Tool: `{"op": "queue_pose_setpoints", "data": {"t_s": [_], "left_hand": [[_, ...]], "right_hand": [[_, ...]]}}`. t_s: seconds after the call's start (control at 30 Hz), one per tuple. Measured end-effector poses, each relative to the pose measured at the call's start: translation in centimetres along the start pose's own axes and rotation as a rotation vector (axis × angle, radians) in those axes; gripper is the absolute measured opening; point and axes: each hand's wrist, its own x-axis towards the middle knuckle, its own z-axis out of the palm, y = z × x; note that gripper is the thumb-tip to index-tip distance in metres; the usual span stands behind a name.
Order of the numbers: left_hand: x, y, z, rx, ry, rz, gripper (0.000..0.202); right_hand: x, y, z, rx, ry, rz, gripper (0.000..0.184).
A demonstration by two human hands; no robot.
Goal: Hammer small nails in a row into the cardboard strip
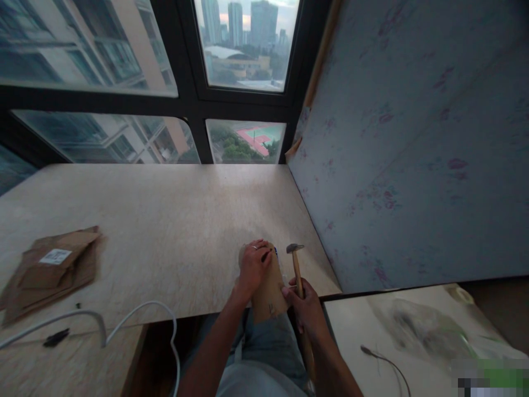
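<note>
My right hand [306, 306] is wrapped round the wooden handle of a hammer [296, 263]. The hammer's metal head points up and away from me, above the hand. A flat brown piece of cardboard [268, 295] overhangs the near edge of the counter in front of my body. On its far part lies my left hand [255, 267], fingers curled over it and a ring on one finger. Something small and blue shows at the cardboard's far right corner, mostly hidden. The right thumb is close to the cardboard's right edge; whether it touches I cannot tell.
A stack of brown paper packages [61, 264] lies on the counter [165, 220] at left. A white cable [152, 303] loops over the front edge near a small black object [56, 337]. At right, a white surface [351, 331] holds clear plastic [425, 331] and a dark cable [386, 361].
</note>
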Motion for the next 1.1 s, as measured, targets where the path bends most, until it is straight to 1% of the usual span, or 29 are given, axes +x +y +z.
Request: {"op": "queue_pose_setpoints", "data": {"t_s": [0.1,0.17,0.23,0.3,0.37,0.43,0.5,0.6,0.8,0.97,1.1], "left_hand": [[0.0,-0.1,0.0,0.0,-0.01,0.004,0.012],[0.0,-0.1,-0.1,0.007,-0.019,0.009,0.012],[0.0,0.0,-0.2,0.012,-0.024,0.015,0.013],[0.1,0.2,-0.3,0.013,-0.026,0.015,0.015],[0.1,0.2,-0.3,0.006,-0.025,0.012,0.015],[0.1,0.2,-0.3,-0.01,-0.021,0.008,0.016],[0.1,0.2,-0.2,-0.021,-0.021,0.003,0.018],[0.0,0.1,-0.1,-0.022,-0.029,0.004,0.019],[0.0,0.2,-0.2,-0.037,-0.006,0.019,0.017],[0.0,0.1,-0.2,-0.051,-0.015,0.021,0.017],[0.1,0.1,-0.1,-0.053,-0.007,0.015,0.019]], "right_hand": [[0.1,-0.6,-0.7,-0.066,0.005,-0.028,0.041],[-0.2,-1.7,-1.3,-0.059,0.014,-0.064,0.046],[-0.7,-3.3,-2.0,-0.005,0.001,-0.092,0.05],[-1.2,-5.1,-2.5,0.052,-0.064,-0.092,0.052],[-1.5,-6.4,-2.9,0.082,-0.186,-0.067,0.052],[-1.5,-7.2,-3.1,0.053,-0.305,-0.024,0.051],[-1.2,-7.4,-3.0,-0.03,-0.383,0.018,0.048],[-0.6,-7.2,-2.6,-0.119,-0.417,0.025,0.043],[-0.5,-7.2,-2.4,-0.037,-0.42,0.005,0.043],[-0.2,-6.8,-2.1,-0.068,-0.433,0.061,0.041],[-0.3,-6.8,-2.2,-0.011,-0.401,0.054,0.041]]}}
